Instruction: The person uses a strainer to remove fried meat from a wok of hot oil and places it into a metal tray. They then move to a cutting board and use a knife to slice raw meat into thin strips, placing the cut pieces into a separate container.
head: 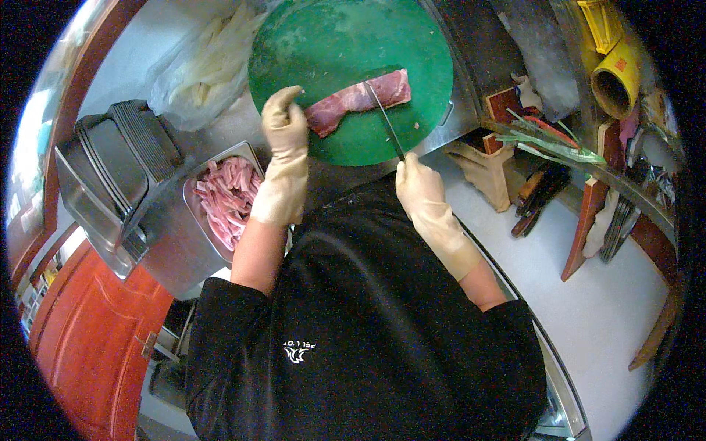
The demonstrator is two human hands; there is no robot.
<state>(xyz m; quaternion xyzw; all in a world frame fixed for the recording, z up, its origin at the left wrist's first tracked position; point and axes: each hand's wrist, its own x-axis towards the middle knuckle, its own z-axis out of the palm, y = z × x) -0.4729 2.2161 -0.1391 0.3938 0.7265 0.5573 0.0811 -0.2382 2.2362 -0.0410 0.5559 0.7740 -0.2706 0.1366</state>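
Observation:
A long slab of raw meat [353,102] lies slantwise on a round green cutting board [342,38]. The narrow blade of a kitchen knife [386,118] reaches across the slab, right of its middle. My right hand [420,179], in a cream rubber glove, grips the handle near the board's front edge. At the slab's left end is my left hand [284,124], gloved alike, its fingers bent and apart with nothing visible in them. Whether it touches the meat is hard to tell. Left of my forearm, a metal tray [193,205] holds many raw meat strips [227,195].
Stacked dark metal trays [118,160] stand at the far left. A clear plastic bag [193,77] with pale contents lies behind them. On the right, green onions [551,144] rest along a metal shelf edge, near a yellow tube [616,80]. A red door [99,342] is at lower left.

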